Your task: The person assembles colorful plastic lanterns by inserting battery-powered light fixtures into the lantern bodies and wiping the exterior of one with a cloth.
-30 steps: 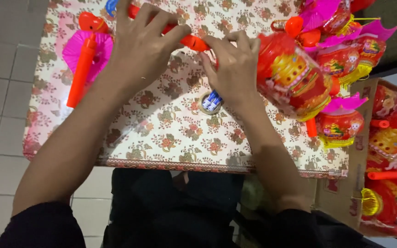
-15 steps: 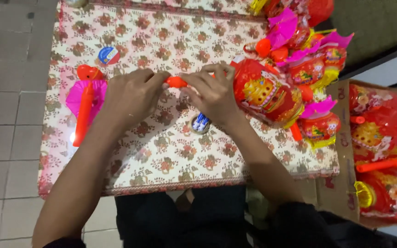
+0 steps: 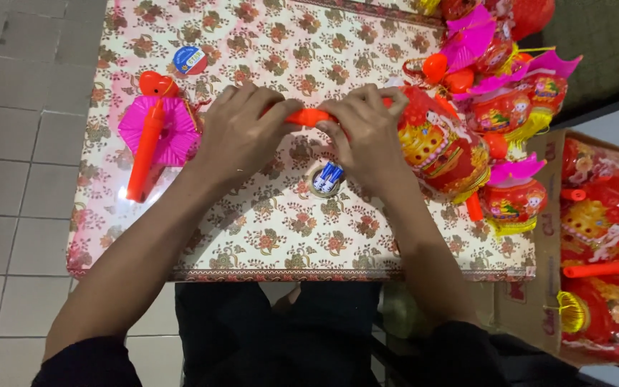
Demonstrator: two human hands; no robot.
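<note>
Both hands (image 3: pixel 309 136) on orange stick (image 3: pixel 304 117), red lantern (image 3: pixel 440 147) at rt

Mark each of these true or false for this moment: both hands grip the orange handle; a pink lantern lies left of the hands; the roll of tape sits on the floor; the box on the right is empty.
1. Both hands, left hand and right hand, grip the orange handle. True.
2. A pink lantern lies left of the hands. True.
3. The roll of tape sits on the floor. False: it lies on the table, by the right hand.
4. The box on the right is empty. False: it holds red lanterns.
</note>
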